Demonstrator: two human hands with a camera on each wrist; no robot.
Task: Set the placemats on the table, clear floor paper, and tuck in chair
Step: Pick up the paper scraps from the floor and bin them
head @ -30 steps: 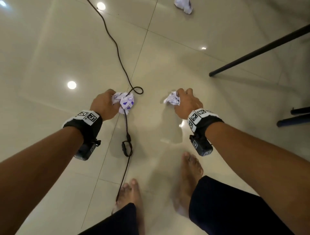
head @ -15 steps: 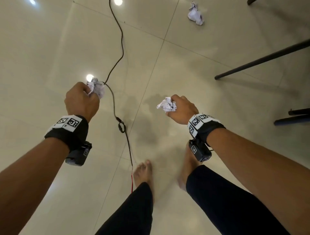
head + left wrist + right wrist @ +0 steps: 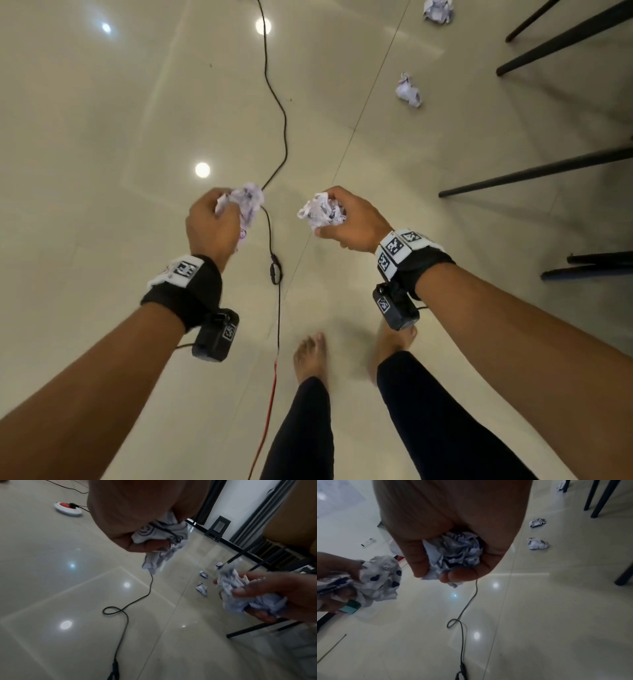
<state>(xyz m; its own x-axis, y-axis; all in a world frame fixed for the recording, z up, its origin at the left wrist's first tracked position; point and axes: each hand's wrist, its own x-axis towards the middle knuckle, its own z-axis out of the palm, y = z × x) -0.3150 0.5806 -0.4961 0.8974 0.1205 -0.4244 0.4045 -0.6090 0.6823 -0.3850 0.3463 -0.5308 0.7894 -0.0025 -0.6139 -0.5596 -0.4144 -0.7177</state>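
While gripping a paper wad [image 3: 246, 205] in left hand [image 3: 212, 228] and right hand [image 3: 356, 222] alike, stands barefoot. Needs nearest floor wad [image 3: 407, 90], forward-right, nearer right hand.

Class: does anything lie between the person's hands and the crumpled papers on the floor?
No obstacle shows: bare tile lies between the right hand and the nearer floor paper. The cable runs left of that path, chair legs right. Both it and the left hand grip wads.

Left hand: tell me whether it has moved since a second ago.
Yes. The left hand, gripping its crumpled paper, has risen towards the camera, up off the floor beside the black cable where it was.
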